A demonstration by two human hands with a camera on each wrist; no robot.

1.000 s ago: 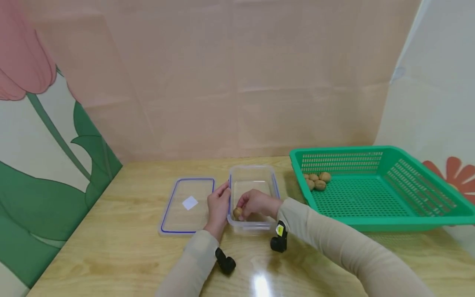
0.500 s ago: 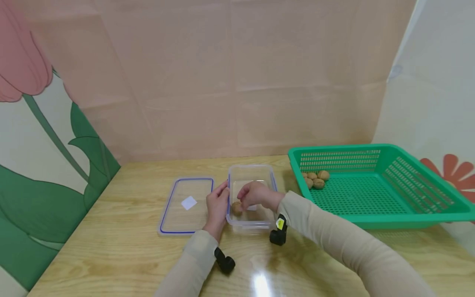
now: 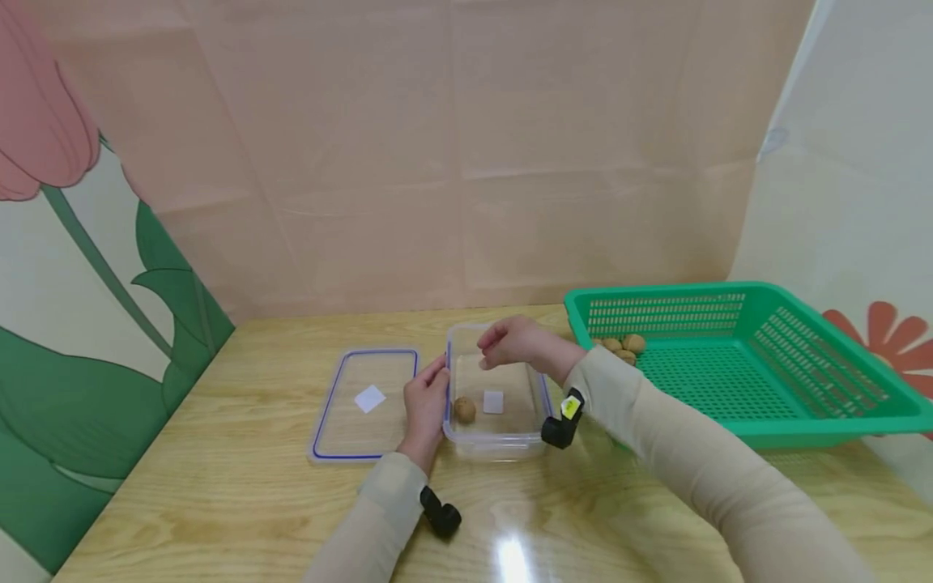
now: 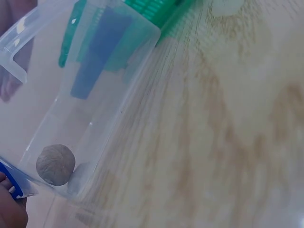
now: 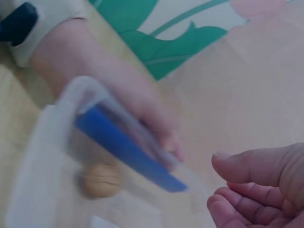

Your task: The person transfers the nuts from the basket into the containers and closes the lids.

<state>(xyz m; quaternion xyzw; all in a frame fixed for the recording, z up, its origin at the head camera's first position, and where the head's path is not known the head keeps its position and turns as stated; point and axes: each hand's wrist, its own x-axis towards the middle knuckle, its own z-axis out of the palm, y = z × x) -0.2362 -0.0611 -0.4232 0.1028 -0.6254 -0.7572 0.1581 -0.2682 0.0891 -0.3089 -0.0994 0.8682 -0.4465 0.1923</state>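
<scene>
A single walnut (image 3: 464,410) lies in the near left corner of a clear plastic food container (image 3: 503,441) with blue edging. My left hand (image 3: 425,405) holds that container by its left side, fingers and thumb at the rim. Over the container's far right part hovers my right hand (image 3: 521,344), holding nothing. In the right wrist view its thumb (image 5: 251,166) stands apart from the loosely bent fingers. A white square label (image 3: 493,402) shows on the container's floor. The left wrist view shows the walnut (image 4: 55,165) through the clear wall.
The container's blue-edged lid (image 3: 335,413) lies flat at the left, bearing a white square (image 3: 369,398). At the right stands a green plastic basket (image 3: 729,433), with several walnuts (image 3: 632,345) in its left corner, partly hidden by my right arm. A papered wall rises behind the wooden table (image 3: 240,453).
My right hand has let go of the walnut inside the container, then lifted up and to the right, away from it. The left hand has stayed at the container's side.
</scene>
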